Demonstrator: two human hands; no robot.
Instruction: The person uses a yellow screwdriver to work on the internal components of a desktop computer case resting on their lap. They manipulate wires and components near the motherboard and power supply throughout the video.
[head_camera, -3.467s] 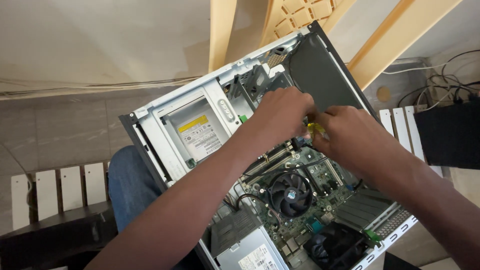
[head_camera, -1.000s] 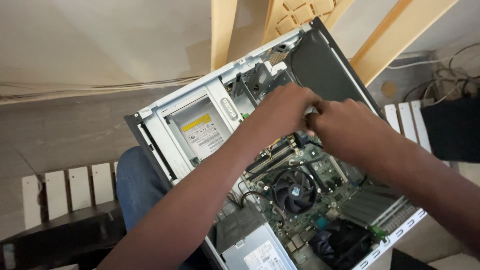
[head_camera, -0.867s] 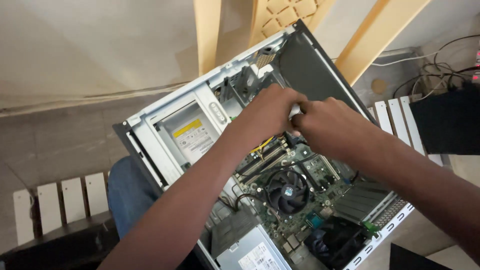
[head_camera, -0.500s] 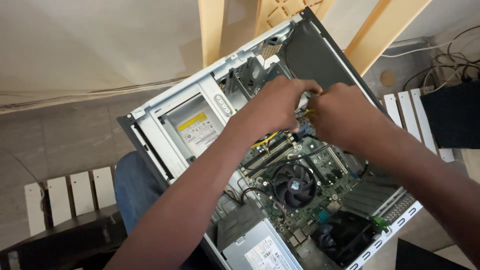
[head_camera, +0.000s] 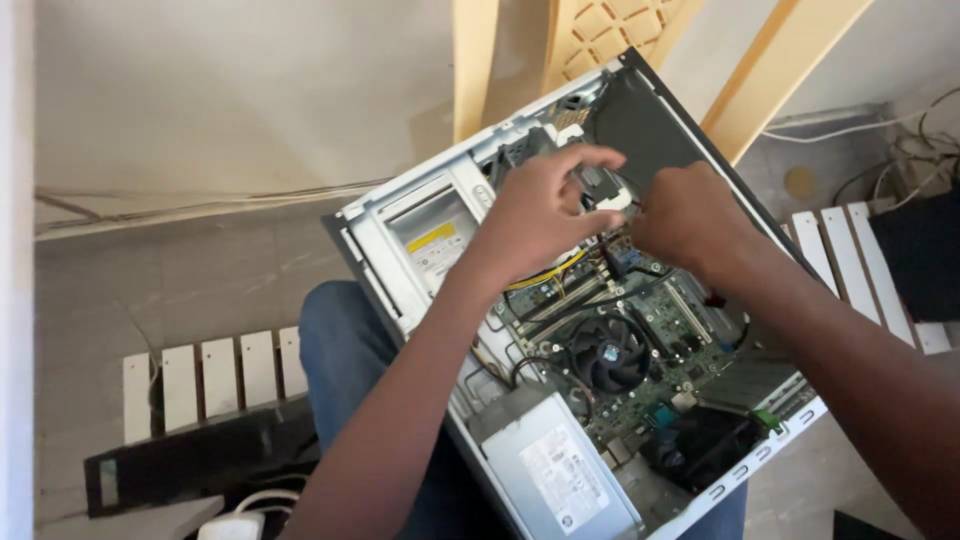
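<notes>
Both hands work inside the open computer case (head_camera: 400, 250) resting on the person's lap: the left hand (head_camera: 540, 215) pinches a small grey connector (head_camera: 598, 185) near the drive bay, the right hand's (head_camera: 690, 215) grip on its cable is hidden. Freeing it likely needs a steady, straight pull

Both forearms are bare from the lower edge of the head view up to the wrists, with no sleeve, watch or band showing on either. The left hand (head_camera: 535, 215) and the right hand (head_camera: 690, 220) are ungloved and carry no rings that can be made out. Below the arms, a leg in blue denim trousers (head_camera: 345, 350) shows, the cloth plain and slightly creased at the knee.
</notes>
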